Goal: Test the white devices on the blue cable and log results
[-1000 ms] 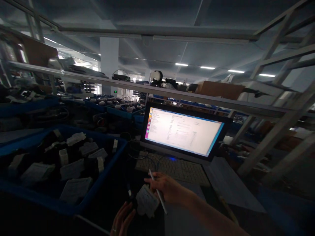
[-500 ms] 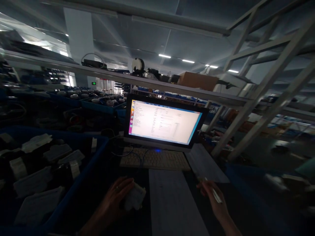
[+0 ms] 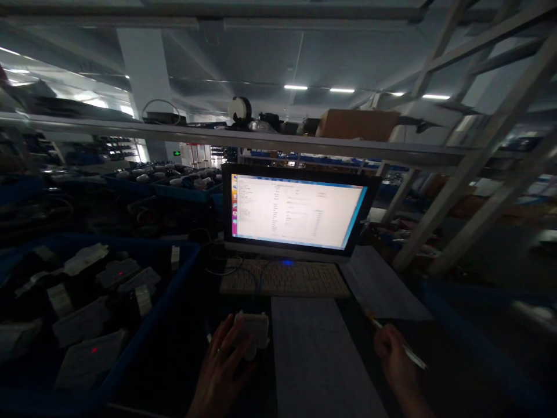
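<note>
My left hand (image 3: pixel 224 363) is closed over the left side of a small whitish plastic housing (image 3: pixel 256 330) on the dark tabletop. A ring is on one finger, and the fingers hide part of the housing. In my right hand (image 3: pixel 395 357) a slim white pen (image 3: pixel 415 356) is gripped, its yellowish tip pointing up and left. Between the hands lies a long white paper sheet (image 3: pixel 319 354). Another thin light object (image 3: pixel 208 333), too dim to name, lies just left of my left fingers.
On the left stands a blue bin (image 3: pixel 169 290) of similar whitish parts. A lit monitor (image 3: pixel 296 212) is behind a keyboard (image 3: pixel 300 280). Another sheet (image 3: pixel 385 284) lies at right, near a second blue bin (image 3: pixel 461 325). A metal shelf (image 3: pixel 278 137) crosses above.
The view has levelled and shifted slightly. My left hand has turned more upright on the housing, which looks rotated. My right hand's fingers have curled tighter round the pen. Red dots appear on binned parts.
</note>
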A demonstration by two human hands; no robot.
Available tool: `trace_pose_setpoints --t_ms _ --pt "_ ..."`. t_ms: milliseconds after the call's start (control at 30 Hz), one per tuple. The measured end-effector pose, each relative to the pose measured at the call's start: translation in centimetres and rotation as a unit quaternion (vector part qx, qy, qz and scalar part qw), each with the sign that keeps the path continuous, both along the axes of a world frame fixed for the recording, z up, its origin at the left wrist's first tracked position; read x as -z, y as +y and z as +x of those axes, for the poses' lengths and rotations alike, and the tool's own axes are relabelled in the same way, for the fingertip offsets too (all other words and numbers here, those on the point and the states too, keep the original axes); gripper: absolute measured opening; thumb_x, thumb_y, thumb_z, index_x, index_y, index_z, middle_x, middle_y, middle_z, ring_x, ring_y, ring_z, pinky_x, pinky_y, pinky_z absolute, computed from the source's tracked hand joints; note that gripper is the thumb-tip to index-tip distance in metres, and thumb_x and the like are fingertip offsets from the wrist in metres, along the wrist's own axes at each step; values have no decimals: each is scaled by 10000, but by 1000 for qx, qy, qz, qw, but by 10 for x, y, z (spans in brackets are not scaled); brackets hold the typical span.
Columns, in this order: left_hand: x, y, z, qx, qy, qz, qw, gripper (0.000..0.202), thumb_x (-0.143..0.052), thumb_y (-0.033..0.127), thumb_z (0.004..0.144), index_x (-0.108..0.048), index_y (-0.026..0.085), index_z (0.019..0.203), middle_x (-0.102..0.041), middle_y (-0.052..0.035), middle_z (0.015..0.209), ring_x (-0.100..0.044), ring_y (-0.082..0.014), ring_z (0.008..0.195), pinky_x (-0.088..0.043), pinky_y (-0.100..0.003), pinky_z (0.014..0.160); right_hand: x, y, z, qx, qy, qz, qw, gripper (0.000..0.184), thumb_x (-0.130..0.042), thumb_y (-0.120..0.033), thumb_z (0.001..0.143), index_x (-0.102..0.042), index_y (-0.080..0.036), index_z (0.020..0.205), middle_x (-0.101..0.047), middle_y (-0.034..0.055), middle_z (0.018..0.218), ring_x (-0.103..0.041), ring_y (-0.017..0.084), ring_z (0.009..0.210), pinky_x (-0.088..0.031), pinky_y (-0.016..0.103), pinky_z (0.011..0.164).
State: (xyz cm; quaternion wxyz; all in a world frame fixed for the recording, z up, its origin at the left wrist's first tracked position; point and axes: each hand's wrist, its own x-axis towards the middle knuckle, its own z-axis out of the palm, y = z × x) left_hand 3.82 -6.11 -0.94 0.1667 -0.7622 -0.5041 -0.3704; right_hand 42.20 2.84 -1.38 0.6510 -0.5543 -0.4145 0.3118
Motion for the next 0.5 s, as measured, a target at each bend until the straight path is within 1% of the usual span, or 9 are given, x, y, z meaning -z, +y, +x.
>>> trace_pose_setpoints --t_ms 33,100,233,300,433,500 --pt "0 0 -1 0 7 6 1000 407 -616 160 781 -571 257 1174 -497 -98 1374 -391 -309 1323 -528 -460 910 2 1 0 -8 35 10 999 476 -556 -595 726 -347 -224 514 -292 -67 420 -238 69 373 -188 230 358" --pt "0 1 -3 -2 10 6 1000 355 -602 144 789 -604 259 1124 -462 -90 1408 -381 -313 1331 -547 -443 882 2 0 0 -16 87 15 996 466 -574 -571 728 -338 -223 527 -274 -78 419 -220 62 363 -178 218 349" --pt "1 6 -3 20 -7 9 1000 311 -576 127 805 -613 249 1089 -258 -64 1532 -320 -318 1367 -561 -431 870 -4 -6 -6 -22 176 13 984 472 -626 -566 691 -366 -211 519 -269 -83 416 -216 48 357 -172 197 344" --pt "1 10 -4 38 -27 6 999 285 -574 135 810 -613 243 1070 -201 -56 1552 -331 -316 1361 -567 -420 867 -8 -10 -7 -31 210 17 977 479 -646 -573 672 -380 -208 515 -268 -85 408 -208 44 351 -173 191 341" --pt "5 16 -6 77 -76 -9 994 239 -600 164 799 -621 244 1024 -233 -65 1541 -493 -298 1248 -595 -366 810 -14 -13 -6 -57 261 36 963 474 -651 -591 666 -413 -208 517 -258 -90 384 -197 43 335 -197 190 333" --pt "7 17 -7 86 -88 -17 992 258 -609 162 791 -619 251 1033 -256 -69 1531 -528 -293 1213 -601 -353 793 -16 -14 -4 -66 288 42 954 468 -658 -591 657 -434 -206 512 -266 -87 374 -203 41 329 -198 188 329"
